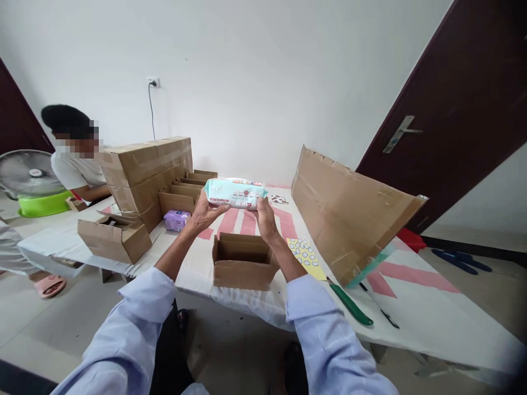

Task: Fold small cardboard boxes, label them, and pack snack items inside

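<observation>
A light green and white soft pack [234,193] is held level above an open empty cardboard box [244,260] on the table. My left hand [205,213] grips the pack's left end, fingers curled under it. My right hand [265,218] grips the pack's right end from below. Both sleeves are light blue.
A row of open small boxes [184,192] and a stack of long cartons [142,167] stand at the left, with a purple pack [176,219] beside them. A big flat cardboard sheet [349,211] leans at the right. A green-handled tool [349,304] lies near the table's front edge. Another person [76,159] sits at far left.
</observation>
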`<action>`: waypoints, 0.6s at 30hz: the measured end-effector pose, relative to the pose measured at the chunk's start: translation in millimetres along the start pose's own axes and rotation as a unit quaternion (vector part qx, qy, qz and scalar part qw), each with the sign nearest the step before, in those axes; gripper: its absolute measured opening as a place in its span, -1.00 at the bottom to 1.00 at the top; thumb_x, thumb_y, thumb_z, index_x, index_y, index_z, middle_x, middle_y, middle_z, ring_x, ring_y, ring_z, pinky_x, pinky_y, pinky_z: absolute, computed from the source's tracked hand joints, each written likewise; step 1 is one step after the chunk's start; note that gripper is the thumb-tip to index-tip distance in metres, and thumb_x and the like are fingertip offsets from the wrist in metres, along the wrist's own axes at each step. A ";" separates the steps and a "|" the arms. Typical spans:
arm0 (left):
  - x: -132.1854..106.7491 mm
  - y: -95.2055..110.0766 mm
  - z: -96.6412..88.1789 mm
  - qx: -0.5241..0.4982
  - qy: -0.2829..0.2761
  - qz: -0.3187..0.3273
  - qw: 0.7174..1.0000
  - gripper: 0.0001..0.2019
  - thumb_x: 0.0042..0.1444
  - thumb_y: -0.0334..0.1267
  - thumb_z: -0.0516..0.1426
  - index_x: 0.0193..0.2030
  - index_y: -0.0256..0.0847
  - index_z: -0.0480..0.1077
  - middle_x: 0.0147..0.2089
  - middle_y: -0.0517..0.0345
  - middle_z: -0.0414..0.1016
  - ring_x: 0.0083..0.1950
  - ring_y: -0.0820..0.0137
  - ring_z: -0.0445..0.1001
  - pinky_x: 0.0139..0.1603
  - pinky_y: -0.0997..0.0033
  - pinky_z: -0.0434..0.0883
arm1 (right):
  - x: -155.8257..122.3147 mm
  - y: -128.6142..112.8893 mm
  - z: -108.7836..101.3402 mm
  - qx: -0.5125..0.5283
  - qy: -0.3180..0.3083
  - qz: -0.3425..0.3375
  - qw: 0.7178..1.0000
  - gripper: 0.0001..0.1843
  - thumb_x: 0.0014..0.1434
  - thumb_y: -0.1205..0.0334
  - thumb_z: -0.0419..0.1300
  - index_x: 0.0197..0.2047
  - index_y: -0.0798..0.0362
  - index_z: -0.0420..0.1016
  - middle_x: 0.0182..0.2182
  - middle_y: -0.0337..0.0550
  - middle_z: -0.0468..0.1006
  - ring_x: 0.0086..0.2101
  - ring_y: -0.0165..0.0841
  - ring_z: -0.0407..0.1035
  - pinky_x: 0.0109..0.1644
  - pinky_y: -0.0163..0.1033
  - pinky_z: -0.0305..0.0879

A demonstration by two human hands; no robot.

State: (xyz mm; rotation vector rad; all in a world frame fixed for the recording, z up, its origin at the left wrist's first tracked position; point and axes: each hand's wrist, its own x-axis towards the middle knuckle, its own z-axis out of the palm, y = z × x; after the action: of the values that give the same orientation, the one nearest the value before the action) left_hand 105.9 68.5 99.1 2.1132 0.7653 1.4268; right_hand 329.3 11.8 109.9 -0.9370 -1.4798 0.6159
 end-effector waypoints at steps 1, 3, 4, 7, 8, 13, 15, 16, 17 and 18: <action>2.2 -5.6 1.9 -0.031 0.005 -0.003 1.000 -0.19 0.26 0.29 0.29 0.43 -0.26 0.31 0.37 -0.26 0.48 0.40 0.07 0.50 0.43 -0.08 0.46 | 3.9 7.8 0.8 0.011 -0.011 0.012 1.000 0.03 0.32 -0.69 -0.13 0.43 -0.04 0.33 0.39 0.09 0.48 0.39 -0.07 0.35 0.37 0.07 0.47; 3.4 -15.9 6.6 -0.101 0.004 -0.017 0.995 -0.24 0.17 0.24 0.37 0.30 -0.28 0.41 0.32 -0.26 0.54 0.36 0.03 0.53 0.43 -0.06 0.45 | 7.3 25.4 1.9 0.039 -0.029 0.028 0.998 0.01 0.30 -0.69 -0.06 0.41 -0.04 0.38 0.37 0.09 0.51 0.36 -0.06 0.39 0.36 0.06 0.47; 2.8 -20.6 9.0 -0.124 -0.010 -0.031 0.992 -0.28 0.14 0.21 0.40 0.25 -0.29 0.45 0.29 -0.26 0.57 0.34 0.00 0.54 0.42 -0.05 0.46 | 7.3 34.4 2.2 0.053 -0.035 0.035 0.997 -0.02 0.31 -0.67 -0.04 0.40 -0.04 0.40 0.36 0.08 0.53 0.34 -0.05 0.41 0.36 0.06 0.47; -1.5 -34.4 15.5 -0.179 -0.048 -0.093 0.978 -0.33 0.02 0.05 0.47 0.17 -0.29 0.47 0.22 -0.26 0.64 0.23 -0.04 0.60 0.29 0.00 0.53 | 5.1 58.1 2.7 0.086 -0.048 0.072 0.993 -0.06 0.34 -0.63 0.00 0.38 -0.05 0.44 0.31 0.06 0.59 0.27 -0.03 0.49 0.35 0.08 0.48; -3.5 -38.9 17.5 -0.194 -0.050 -0.114 0.973 -0.31 -0.04 -0.02 0.49 0.17 -0.29 0.46 0.21 -0.25 0.65 0.20 -0.04 0.61 0.24 0.02 0.54 | 4.5 64.3 2.8 0.095 -0.053 0.090 0.990 -0.07 0.33 -0.62 0.01 0.38 -0.04 0.44 0.29 0.06 0.61 0.24 -0.03 0.51 0.34 0.10 0.48; -18.7 -58.6 27.2 -0.217 -0.040 -0.186 0.958 -0.25 -0.21 -0.23 0.46 0.20 -0.27 0.43 0.08 -0.12 0.71 0.08 0.05 0.64 0.12 0.11 0.54 | -1.1 78.6 4.7 0.111 -0.038 0.159 0.980 -0.08 0.32 -0.60 0.05 0.34 0.00 0.47 0.18 0.06 0.70 0.19 -0.02 0.57 0.34 0.17 0.47; -27.3 -64.4 31.1 -0.217 -0.037 -0.200 0.955 -0.25 -0.21 -0.24 0.45 0.21 -0.25 0.44 0.04 -0.08 0.71 0.04 0.08 0.64 0.06 0.16 0.54 | -8.6 77.1 5.9 0.098 -0.028 0.172 0.980 -0.12 0.34 -0.58 0.06 0.31 0.01 0.50 0.18 0.07 0.70 0.19 -0.01 0.56 0.34 0.18 0.47; -31.8 -67.0 33.0 -0.220 -0.034 -0.209 0.952 -0.25 -0.22 -0.25 0.45 0.21 -0.24 0.44 0.02 -0.07 0.71 0.03 0.09 0.64 0.04 0.18 0.53 | -13.7 75.6 6.6 0.089 -0.027 0.178 0.980 -0.13 0.35 -0.57 0.05 0.30 0.00 0.50 0.18 0.06 0.70 0.20 -0.01 0.56 0.35 0.18 0.46; -36.2 -69.6 34.9 -0.224 -0.030 -0.220 0.949 -0.24 -0.23 -0.27 0.45 0.21 -0.24 0.44 0.01 -0.05 0.72 0.03 0.10 0.64 0.02 0.20 0.53 | -19.2 73.9 7.5 0.079 -0.028 0.184 0.979 -0.13 0.37 -0.57 0.02 0.29 0.00 0.51 0.18 0.06 0.70 0.20 -0.01 0.56 0.35 0.18 0.46; -40.2 -72.2 36.6 -0.229 -0.028 -0.230 0.945 -0.22 -0.25 -0.28 0.45 0.21 -0.24 0.45 0.00 -0.05 0.72 0.02 0.10 0.63 0.00 0.21 0.53 | -24.8 72.5 8.6 0.071 -0.031 0.189 0.979 -0.12 0.38 -0.57 -0.02 0.30 0.00 0.50 0.17 0.05 0.71 0.20 -0.01 0.56 0.36 0.19 0.46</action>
State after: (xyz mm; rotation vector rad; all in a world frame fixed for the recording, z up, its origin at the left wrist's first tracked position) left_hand 114.8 91.2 12.0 1.4916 0.7537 1.1464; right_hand 334.2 31.0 35.4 -1.1044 -1.2991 1.0223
